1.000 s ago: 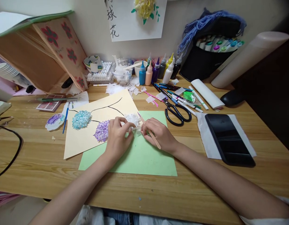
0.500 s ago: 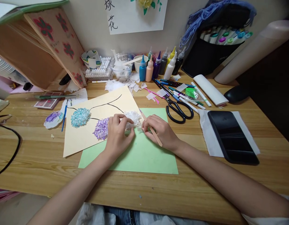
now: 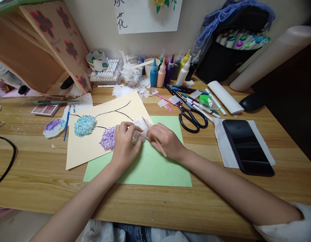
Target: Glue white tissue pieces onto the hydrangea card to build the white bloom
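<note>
My left hand point(image 3: 125, 144) is curled, its fingertips pinching the white tissue flower point(image 3: 140, 127) on the cream sheet point(image 3: 94, 141). My right hand point(image 3: 164, 141) grips a thin wooden stick point(image 3: 155, 138) like a pencil, its fingers also touching the white flower's right side. The stick's tip points up and left over the flower. A purple tissue flower point(image 3: 108, 137) lies just left of my left hand, and a blue one point(image 3: 85, 125) sits farther left. Both hands rest over a green sheet point(image 3: 150, 168).
Black scissors point(image 3: 192, 117) and several pens point(image 3: 195, 101) lie right of the sheets. A black tablet-like slab point(image 3: 247, 146) sits on white paper. Paint bottles point(image 3: 167, 72), a marker bag point(image 3: 226, 57) and cardboard point(image 3: 44, 47) line the back. A black cable point(image 3: 6, 161) runs at left.
Both hands drew closer together on the white flower; the right hand and stick shifted slightly left. The view tilted down a little.
</note>
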`<state>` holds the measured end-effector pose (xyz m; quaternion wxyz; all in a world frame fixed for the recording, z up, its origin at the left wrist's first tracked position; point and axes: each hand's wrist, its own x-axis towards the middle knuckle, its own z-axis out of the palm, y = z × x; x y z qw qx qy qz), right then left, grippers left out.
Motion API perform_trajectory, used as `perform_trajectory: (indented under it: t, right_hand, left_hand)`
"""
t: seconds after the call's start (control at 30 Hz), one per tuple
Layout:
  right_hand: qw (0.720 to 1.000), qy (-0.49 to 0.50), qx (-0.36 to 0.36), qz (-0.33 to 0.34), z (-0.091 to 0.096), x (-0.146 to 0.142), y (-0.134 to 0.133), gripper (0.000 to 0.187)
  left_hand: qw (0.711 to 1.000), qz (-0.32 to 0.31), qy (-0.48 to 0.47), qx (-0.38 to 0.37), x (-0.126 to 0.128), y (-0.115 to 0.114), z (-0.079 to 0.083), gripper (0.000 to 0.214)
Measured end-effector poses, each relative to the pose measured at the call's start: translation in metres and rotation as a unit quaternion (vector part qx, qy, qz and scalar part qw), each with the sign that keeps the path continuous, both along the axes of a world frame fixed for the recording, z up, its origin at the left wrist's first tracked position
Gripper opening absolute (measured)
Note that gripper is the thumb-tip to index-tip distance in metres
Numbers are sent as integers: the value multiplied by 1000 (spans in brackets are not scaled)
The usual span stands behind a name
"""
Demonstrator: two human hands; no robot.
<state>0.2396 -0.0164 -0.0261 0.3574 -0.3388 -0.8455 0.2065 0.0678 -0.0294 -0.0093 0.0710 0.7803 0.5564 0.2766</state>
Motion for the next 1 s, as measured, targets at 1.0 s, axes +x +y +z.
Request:
perform_trajectory:
  t: [1.0]
  right_hand:
    - [997, 22, -17, 70, 2, 14, -7, 34]
  left_hand:
    - [1000, -5, 12, 16, 2, -3, 1, 19]
